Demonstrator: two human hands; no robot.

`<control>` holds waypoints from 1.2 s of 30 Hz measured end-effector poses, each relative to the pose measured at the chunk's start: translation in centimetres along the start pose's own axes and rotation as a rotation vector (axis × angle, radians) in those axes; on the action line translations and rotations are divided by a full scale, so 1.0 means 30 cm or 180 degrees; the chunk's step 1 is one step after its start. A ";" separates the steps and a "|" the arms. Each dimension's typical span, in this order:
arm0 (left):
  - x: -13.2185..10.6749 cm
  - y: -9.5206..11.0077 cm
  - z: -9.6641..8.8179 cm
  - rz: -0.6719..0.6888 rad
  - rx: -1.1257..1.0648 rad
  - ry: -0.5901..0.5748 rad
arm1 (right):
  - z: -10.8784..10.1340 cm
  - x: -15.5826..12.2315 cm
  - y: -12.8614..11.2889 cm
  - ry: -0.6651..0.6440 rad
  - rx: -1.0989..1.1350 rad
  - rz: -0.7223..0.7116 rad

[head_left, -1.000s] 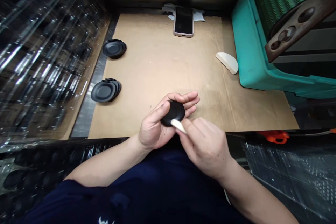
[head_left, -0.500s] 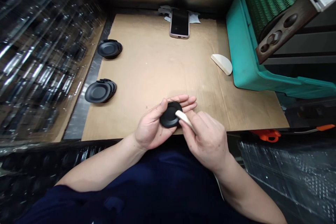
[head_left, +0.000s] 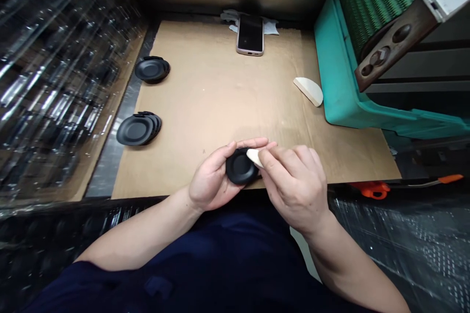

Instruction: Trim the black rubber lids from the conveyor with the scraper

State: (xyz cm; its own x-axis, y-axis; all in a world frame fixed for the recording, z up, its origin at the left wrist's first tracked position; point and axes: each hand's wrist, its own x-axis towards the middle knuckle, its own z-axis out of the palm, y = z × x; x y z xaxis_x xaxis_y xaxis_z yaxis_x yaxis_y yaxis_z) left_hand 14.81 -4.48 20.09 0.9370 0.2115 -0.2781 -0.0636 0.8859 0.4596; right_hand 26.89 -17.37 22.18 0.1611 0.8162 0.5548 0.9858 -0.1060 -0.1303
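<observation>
My left hand [head_left: 211, 178] cradles a small round black disc [head_left: 239, 167] over the near edge of the cardboard sheet [head_left: 220, 98], thumb on its rim and fingers under it. My right hand [head_left: 293, 183] pinches a small white wedge-shaped piece [head_left: 254, 156] and presses its tip against the disc's upper right edge. Both hands are closed on what they hold.
Two stacks of similar black discs [head_left: 137, 129] [head_left: 152, 69] lie at the sheet's left edge. A phone [head_left: 250, 34] rests at the back, a larger white wedge [head_left: 309, 90] at the right beside a teal bin [head_left: 345, 93]. Clear plastic trays [head_left: 55, 73] fill the left.
The white piece has slid from the disc's lower edge up across its face to the upper right edge. The disc now shows its concave side more squarely.
</observation>
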 end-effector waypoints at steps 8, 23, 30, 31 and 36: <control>0.009 -0.004 -0.001 -0.0065 -0.0030 0.0057 | 0.005 0.009 0.004 0.0012 0.0081 -0.0136; 0.012 -0.006 0.009 -0.0019 0.0020 0.0147 | 0.014 -0.002 -0.009 0.0066 -0.0117 -0.0132; 0.010 0.009 0.007 -0.0148 -0.0156 0.0178 | 0.025 0.003 -0.022 0.0226 0.0798 -0.0138; 0.010 0.012 0.009 -0.0142 -0.0199 0.0162 | 0.016 -0.001 -0.016 0.0289 0.0875 0.0001; 0.012 0.015 0.019 0.0003 -0.0330 -0.0027 | -0.027 -0.034 0.016 0.0532 0.0544 0.0496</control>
State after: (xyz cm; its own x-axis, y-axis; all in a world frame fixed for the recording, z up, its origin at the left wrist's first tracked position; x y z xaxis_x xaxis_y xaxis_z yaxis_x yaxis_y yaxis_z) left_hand 15.31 -4.23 20.68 0.9398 0.2092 -0.2703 -0.0992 0.9237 0.3700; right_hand 27.23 -18.71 22.24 0.3297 0.6910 0.6432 0.9285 -0.1140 -0.3535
